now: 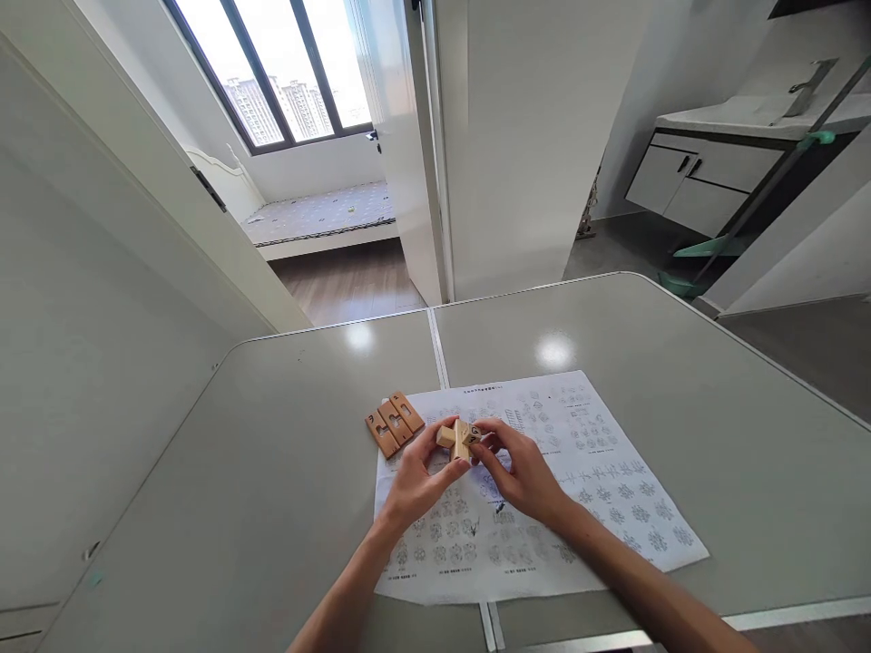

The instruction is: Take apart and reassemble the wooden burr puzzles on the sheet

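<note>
Both my hands meet over a white instruction sheet (585, 453) printed with many small diagrams. My left hand (416, 485) and my right hand (521, 472) pinch a small cluster of interlocked wooden puzzle pieces (459, 438) between their fingertips, a little above the paper. Three more notched wooden bars (395, 423) lie side by side at the sheet's upper left corner, just left of my left hand.
The sheet lies on a grey table (272, 508) with a seam down its middle and rounded far corners. Beyond it stand a white wall, an open doorway to a room with a window, and a vanity cabinet (694, 181) at the far right.
</note>
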The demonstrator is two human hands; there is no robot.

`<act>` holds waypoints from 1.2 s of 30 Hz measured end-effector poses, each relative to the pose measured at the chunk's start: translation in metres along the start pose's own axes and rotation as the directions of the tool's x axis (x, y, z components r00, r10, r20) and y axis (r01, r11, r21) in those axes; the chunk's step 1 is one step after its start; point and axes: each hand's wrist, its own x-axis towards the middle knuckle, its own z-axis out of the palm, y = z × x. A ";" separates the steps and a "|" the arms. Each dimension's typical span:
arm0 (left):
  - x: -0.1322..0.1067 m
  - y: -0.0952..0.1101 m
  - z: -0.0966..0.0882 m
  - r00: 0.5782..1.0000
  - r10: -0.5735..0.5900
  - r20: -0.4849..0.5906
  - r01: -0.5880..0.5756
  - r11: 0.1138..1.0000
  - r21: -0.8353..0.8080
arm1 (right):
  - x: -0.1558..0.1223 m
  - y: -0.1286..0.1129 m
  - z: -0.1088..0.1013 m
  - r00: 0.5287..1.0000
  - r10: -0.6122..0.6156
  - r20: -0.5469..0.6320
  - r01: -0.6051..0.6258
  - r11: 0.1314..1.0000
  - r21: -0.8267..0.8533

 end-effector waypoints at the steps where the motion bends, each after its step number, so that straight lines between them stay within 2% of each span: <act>1: 0.000 0.000 0.000 1.000 0.006 -0.004 -0.006 1.000 0.006 | 0.000 0.000 0.000 1.000 0.000 0.000 0.000 1.000 -0.002; 11: -0.001 -0.003 0.003 0.999 0.011 -0.037 -0.010 1.000 0.014 | 0.002 0.000 0.001 0.999 0.043 0.020 -0.043 0.999 0.026; 15: -0.002 -0.003 0.003 0.998 0.032 -0.047 -0.030 0.999 0.035 | 0.003 -0.004 -0.001 0.999 -0.019 0.042 0.019 1.000 0.011; 26: -0.005 -0.001 0.003 0.998 0.057 -0.007 -0.057 0.998 0.036 | -0.001 -0.004 -0.005 0.988 -0.153 0.007 0.153 0.986 -0.063; 36: -0.007 -0.005 0.006 0.996 0.073 -0.060 -0.070 0.997 0.043 | -0.002 -0.003 -0.005 0.996 -0.092 -0.011 0.092 0.996 -0.014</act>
